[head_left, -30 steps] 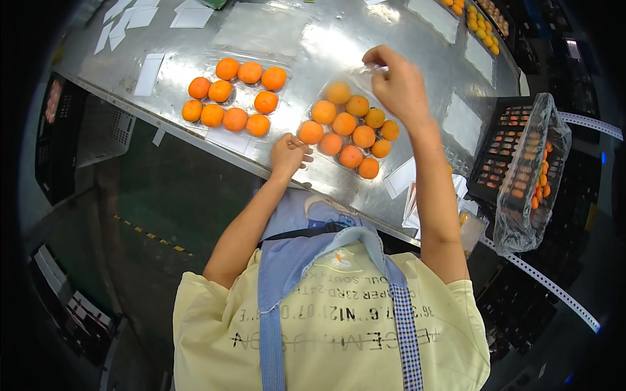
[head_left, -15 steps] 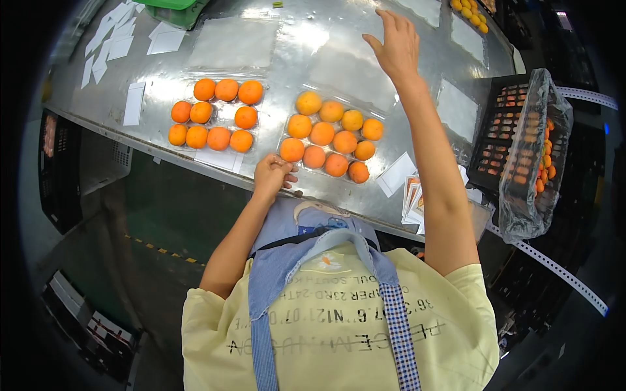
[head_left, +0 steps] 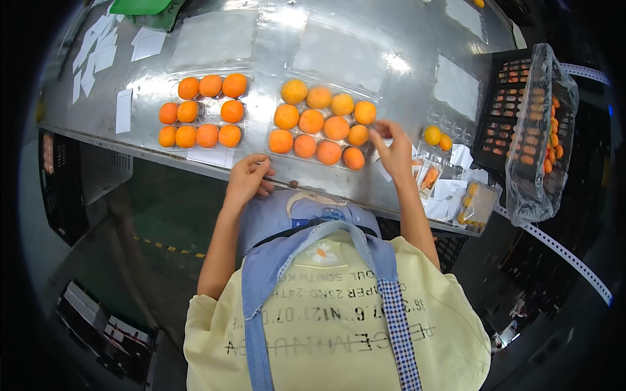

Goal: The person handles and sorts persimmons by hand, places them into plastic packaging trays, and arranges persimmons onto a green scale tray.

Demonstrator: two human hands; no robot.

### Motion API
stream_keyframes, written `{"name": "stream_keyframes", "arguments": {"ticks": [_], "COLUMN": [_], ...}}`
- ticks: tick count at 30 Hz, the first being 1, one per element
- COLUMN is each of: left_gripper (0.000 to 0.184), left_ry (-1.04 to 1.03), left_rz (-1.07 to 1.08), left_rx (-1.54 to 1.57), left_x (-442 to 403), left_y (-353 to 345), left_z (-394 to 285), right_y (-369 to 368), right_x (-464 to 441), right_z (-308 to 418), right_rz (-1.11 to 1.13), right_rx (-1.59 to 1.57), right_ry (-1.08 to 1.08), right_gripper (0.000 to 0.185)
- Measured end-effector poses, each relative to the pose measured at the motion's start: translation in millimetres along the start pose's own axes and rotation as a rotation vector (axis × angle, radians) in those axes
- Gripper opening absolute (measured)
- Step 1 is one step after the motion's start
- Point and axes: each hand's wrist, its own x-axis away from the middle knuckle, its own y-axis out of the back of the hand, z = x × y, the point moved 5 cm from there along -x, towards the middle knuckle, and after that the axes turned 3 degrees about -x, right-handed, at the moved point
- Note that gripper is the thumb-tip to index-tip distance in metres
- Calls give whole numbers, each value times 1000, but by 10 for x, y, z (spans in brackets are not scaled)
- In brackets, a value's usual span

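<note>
A clear plastic tray of several orange fruits (head_left: 311, 122) lies on the metal table in front of me. My right hand (head_left: 392, 147) is at its right edge, fingers bent and apart, close to the fruits there. My left hand (head_left: 248, 178) rests near the table's front edge, below and left of this tray, its fingers curled; whether anything is between them is too small to tell. To the left lies a second tray of orange fruits (head_left: 207, 135), with a gap in its middle row and a white card (head_left: 212, 156) partly under it.
Black crate (head_left: 497, 117) with plastic liner and orange fruits stands at the right. Cards (head_left: 446, 195), a small box (head_left: 478, 205) and two loose-looking fruits (head_left: 432, 135) lie nearer. White papers (head_left: 98, 52) and a green container (head_left: 140, 6) are at the far left.
My right hand has come back from the far side of the table to the right tray's edge. The tray's lid lies opened away from me. My left hand has shifted slightly left.
</note>
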Motion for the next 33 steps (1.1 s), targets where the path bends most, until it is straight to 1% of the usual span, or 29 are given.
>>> {"name": "stream_keyframes", "arguments": {"ticks": [1,3,4,7,8,11,13,14,15,17,18,19,21,24,25,27,28,30,31,32,33], "left_gripper": [31,30,28,28,27,27,27,28,30,34,46,54,58,60,60,60,53,49,49,58,58], "left_ry": [-25,-77,-100,-160,-182,-243,-285,-269,-340,-482,-480,-557,-716,-895,-857,-781,-700,-520,-422,-300,-259], "left_rz": [-25,-79,-93,-108,-108,-103,-88,-66,-45,-2,55,75,72,67,80,107,183,324,390,381,405], "left_rx": [-27,-79,-104,-88,-95,-115,-122,-114,-111,-106,-185,-184,-184,-180,-128,-23,88,466,651,687,721], "left_x": [49,147,183,254,287,395,456,500,541,632,706,790,874,888,888,901,927,857,862,911,922], "left_y": [28,72,87,59,25,-135,-285,-374,-482,-726,-845,-984,-1208,-1429,-1459,-1518,-1559,-1591,-1618,-1667,-1686], "left_z": [-41,-96,-94,-35,-20,9,9,-20,-63,-176,-270,-379,-480,-482,-450,-382,-350,-201,-168,-178,-150], "right_y": [-12,-59,-71,-180,-195,-214,-218,-230,-227,-128,-103,-87,-97,-123,-121,-89,-62,10,53,90,115], "right_x": [147,376,457,641,666,655,665,682,723,803,854,896,989,1100,1126,1148,1143,1134,1127,1121,1123], "right_z": [0,103,226,253,197,-96,-278,-328,-362,-156,-87,-10,143,268,285,189,137,53,30,9,-16], "right_rz": [16,102,108,42,46,149,245,295,334,409,463,512,609,720,747,728,719,670,631,593,579], "right_rx": [-33,77,194,390,368,94,-203,-350,-551,-952,-1054,-1122,-1260,-1285,-1295,-1172,-1111,-997,-943,-891,-875], "right_ry": [-69,-151,-105,87,68,-131,-257,-322,-406,-579,-586,-572,-546,-525,-527,-495,-477,-426,-393,-360,-350], "right_gripper": [28,34,39,42,46,50,46,44,45,45,44,45,47,49,49,43,41,37,35,33,33]}}
